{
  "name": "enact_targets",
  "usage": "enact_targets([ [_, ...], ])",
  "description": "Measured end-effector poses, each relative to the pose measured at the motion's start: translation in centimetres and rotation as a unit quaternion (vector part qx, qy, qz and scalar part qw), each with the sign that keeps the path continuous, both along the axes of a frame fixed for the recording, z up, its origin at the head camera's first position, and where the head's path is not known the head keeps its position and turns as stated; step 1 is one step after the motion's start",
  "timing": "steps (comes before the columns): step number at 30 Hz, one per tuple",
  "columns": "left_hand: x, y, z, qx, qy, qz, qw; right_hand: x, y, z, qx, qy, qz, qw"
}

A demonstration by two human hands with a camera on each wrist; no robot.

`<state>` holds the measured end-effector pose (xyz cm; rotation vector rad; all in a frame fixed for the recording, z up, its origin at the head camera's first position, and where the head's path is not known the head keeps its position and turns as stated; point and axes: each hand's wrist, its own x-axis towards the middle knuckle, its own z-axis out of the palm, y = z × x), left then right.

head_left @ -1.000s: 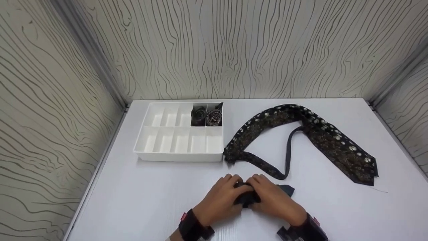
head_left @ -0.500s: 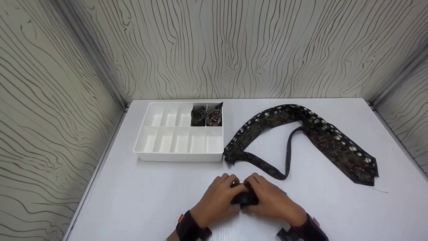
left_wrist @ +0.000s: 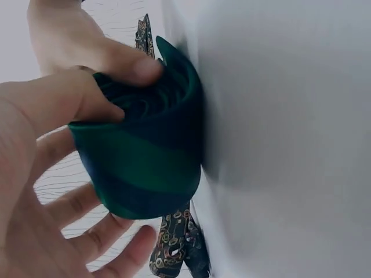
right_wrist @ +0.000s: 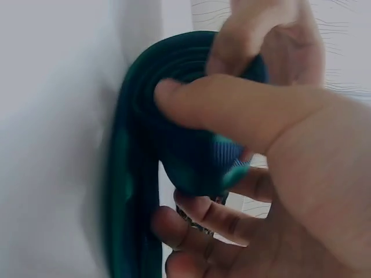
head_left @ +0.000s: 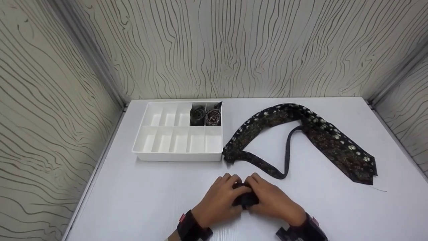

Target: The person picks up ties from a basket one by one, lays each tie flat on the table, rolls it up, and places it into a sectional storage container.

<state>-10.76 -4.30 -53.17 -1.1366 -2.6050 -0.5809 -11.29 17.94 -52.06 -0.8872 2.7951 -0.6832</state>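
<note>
L hand (head_left: pixel 219 198) & R hand (head_left: pixel 274 200) have fingers part-curled round the rolled tie (left_wrist: pixel 145 165) (thumbs on coils). Held both sides, prob. to stop it unwinding

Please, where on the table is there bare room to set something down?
Free: the table between its left edge, the white tray and the left hand; also right of the right hand, nearer than the patterned tie. The tray's front row is bare too. Crowded: the tray's front right corner, beside that tie, and between the hands, around the rolled cloth.
</note>
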Motion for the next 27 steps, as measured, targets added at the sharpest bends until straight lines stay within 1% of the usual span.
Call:
enact_targets([
  [3,0.09,0.11,-0.01,0.001,-0.01,-0.01,0.9999,0.02,0.07,-0.01,0.003,-0.007,0.002,1.0],
  [7,0.04,0.04,-0.03,0.006,-0.011,-0.018,0.9998,-0.02,0.22,0.04,-0.016,-0.039,0.009,0.999],
  [8,0.01,-0.02,-0.01,0.01,-0.019,-0.018,0.9996,-0.06,0.27,0.04,-0.021,-0.045,0.012,0.999],
  [9,0.01,-0.11,0.0,0.016,-0.035,-0.019,0.9991,-0.1,0.3,0.05,-0.025,-0.049,0.013,0.998],
  [11,0.07,-0.33,0.02,0.033,-0.093,-0.008,0.9951,-0.2,0.38,0.02,-0.027,-0.043,0.016,0.999],
  [13,0.17,-0.54,-0.02,0.051,-0.156,0.02,0.9862,-0.33,0.41,-0.07,-0.026,-0.034,0.016,0.999],
  [15,0.25,-0.72,-0.15,0.064,-0.214,0.06,0.973,-0.43,0.4,-0.14,-0.027,-0.027,0.017,0.999],
  [17,0.23,-0.8,-0.33,0.071,-0.259,0.092,0.9589,-0.52,0.37,-0.22,-0.033,-0.025,0.017,0.999],
  [18,0.18,-0.79,-0.39,0.077,-0.277,0.097,0.9528,-0.57,0.34,-0.25,-0.038,-0.024,0.018,0.999],
  [20,0.07,-0.72,-0.5,0.095,-0.317,0.093,0.9392,-0.61,0.27,-0.32,-0.048,-0.022,0.02,0.998],
  [22,-0.04,-0.65,-0.55,0.122,-0.349,0.078,0.926,-0.6,0.16,-0.45,-0.061,-0.017,0.022,0.998],
  [25,-0.21,-0.51,-0.56,0.162,-0.374,0.062,0.911,-0.57,-0.04,-0.68,-0.09,0.009,0.024,0.996],
  [27,-0.43,-0.33,-0.59,0.19,-0.386,0.055,0.901,-0.62,-0.2,-0.83,-0.109,0.035,0.026,0.993],
])
